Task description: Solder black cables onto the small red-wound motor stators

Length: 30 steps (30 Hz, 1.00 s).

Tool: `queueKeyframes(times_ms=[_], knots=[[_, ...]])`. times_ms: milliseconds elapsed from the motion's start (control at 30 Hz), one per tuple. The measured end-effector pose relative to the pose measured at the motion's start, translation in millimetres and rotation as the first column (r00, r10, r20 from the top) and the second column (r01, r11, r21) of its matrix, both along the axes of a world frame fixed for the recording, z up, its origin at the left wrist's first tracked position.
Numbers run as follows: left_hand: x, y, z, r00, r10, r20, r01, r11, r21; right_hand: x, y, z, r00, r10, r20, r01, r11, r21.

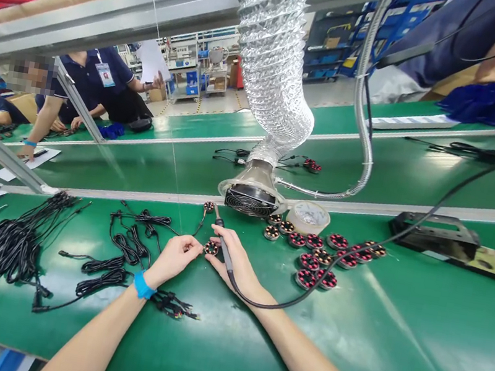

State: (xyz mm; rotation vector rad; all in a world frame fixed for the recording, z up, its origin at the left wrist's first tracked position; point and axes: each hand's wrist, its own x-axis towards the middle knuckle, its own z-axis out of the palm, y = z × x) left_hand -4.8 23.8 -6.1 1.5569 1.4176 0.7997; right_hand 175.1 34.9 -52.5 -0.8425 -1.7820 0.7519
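My right hand is wrapped round a soldering iron, its tip pointing away from me and its black cord trailing over my forearm. Between my hands is a small round motor stator with copper coils, which the fingers of my right hand also touch. My left hand, a blue band at the wrist, is pinched closed at the stator's left edge; what lies in the pinch is too small to make out. Just beyond, another stator has a black cable on it.
Several red-and-black stators lie to the right, near a round translucent tub. A fume extractor hood hangs ahead. Bundled black cables and coiled cables spread leftward. A metal stand sits far right. Co-workers are across the bench.
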Motion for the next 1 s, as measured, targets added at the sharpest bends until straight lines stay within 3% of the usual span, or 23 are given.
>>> queueKeyframes(times_ms=[133,300,467,1000], knots=[[-1,0,-2.4,1.0,0.009,-0.019,-0.008,0.999,0.031,1,-5,15.6,0.991,-0.133,-0.032,0.135,0.989,0.056],[-3,3,-6.3,1.0,0.016,-0.026,-0.015,0.999,0.043,7,-13,32.6,0.917,-0.357,-0.177,0.37,0.928,0.041],[-3,5,-8.5,0.998,0.035,-0.044,-0.033,0.998,0.058,8,-20,35.2,0.911,-0.332,-0.245,0.352,0.935,0.042],[0,1,-2.2,0.999,0.041,-0.036,-0.039,0.998,0.05,3,-23,35.8,0.934,-0.295,-0.2,0.31,0.95,0.047]])
